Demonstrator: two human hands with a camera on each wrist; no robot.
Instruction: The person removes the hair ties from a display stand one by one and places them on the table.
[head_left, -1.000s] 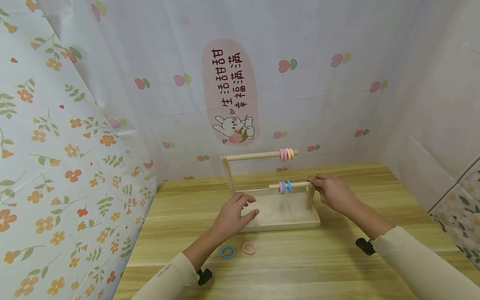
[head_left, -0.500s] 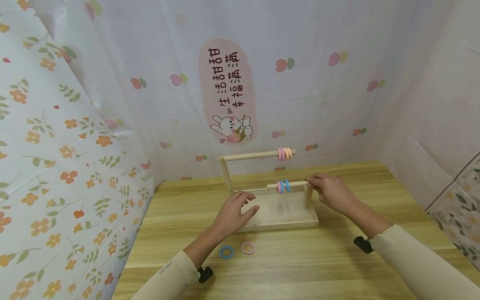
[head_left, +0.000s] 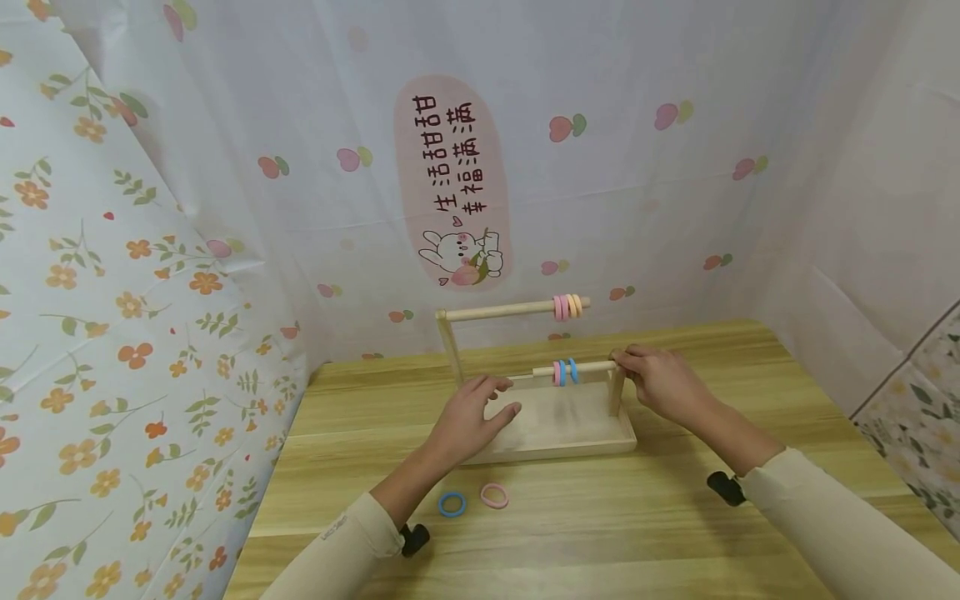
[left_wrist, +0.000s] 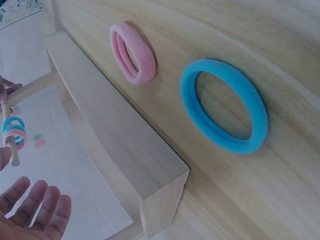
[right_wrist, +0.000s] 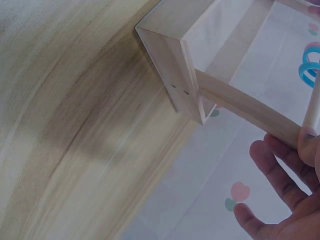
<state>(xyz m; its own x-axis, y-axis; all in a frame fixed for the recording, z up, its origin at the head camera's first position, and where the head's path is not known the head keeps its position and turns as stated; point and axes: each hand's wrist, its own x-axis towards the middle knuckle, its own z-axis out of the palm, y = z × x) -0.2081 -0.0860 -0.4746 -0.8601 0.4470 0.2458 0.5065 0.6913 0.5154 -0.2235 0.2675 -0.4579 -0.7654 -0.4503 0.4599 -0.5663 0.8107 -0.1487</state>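
A pale wooden rack has a tray base point(head_left: 555, 452), a long upper rod point(head_left: 495, 312) and a shorter lower rod point(head_left: 592, 367). My right hand point(head_left: 666, 382) grips the top of the short post point(right_wrist: 250, 107) where the lower rod meets it, with thumb and fingers around the wood. Pink and blue hair ties point(head_left: 573, 371) hang on the lower rod. My left hand point(head_left: 468, 421) hovers over the tray's left part, fingers loosely spread and holding nothing. In the left wrist view, a blue hair tie point(left_wrist: 188, 95) and a pink hair tie point(left_wrist: 144, 60) lie on the table.
Pink and yellow hair ties point(head_left: 561, 307) sit near the right end of the upper rod, whose tall post point(head_left: 451, 346) stands at the left. A patterned curtain point(head_left: 630, 208) hangs behind the wood-grain table point(head_left: 637, 525).
The head view has shifted slightly, so the scene sits a little further left. My left hand has barely moved, and my right hand keeps its grip on the post.
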